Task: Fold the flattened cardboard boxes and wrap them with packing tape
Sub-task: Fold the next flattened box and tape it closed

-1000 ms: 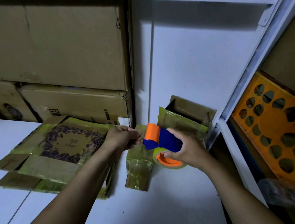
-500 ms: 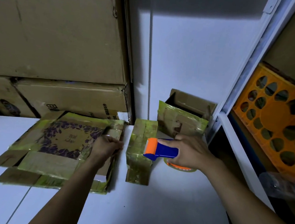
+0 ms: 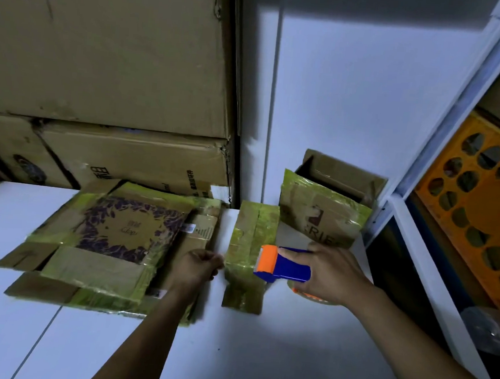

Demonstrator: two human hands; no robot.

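r hand (image 3: 336, 278) grips tape dispenser (image 3: 283, 265), l hand (image 3: 199, 267) curled
dispenser's orange end sits over right edge of small taped box (image 3: 250, 243), upright on white table (image 3: 259, 354). l hand just beside box's left edge, over the flattened boxes (image 3: 109, 247) w/ fingers curled; can't tell if it pinches anything.

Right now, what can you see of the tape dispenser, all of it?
The tape dispenser has a blue plastic body and an orange head with a pale toothed edge, pointing left. The right hand grips the body and holds it roughly level above the white tabletop, its head against or just over the small tape-wrapped box; contact is unclear. Beneath the hand a yellowish tape roll with an orange core peeks out, mostly hidden.
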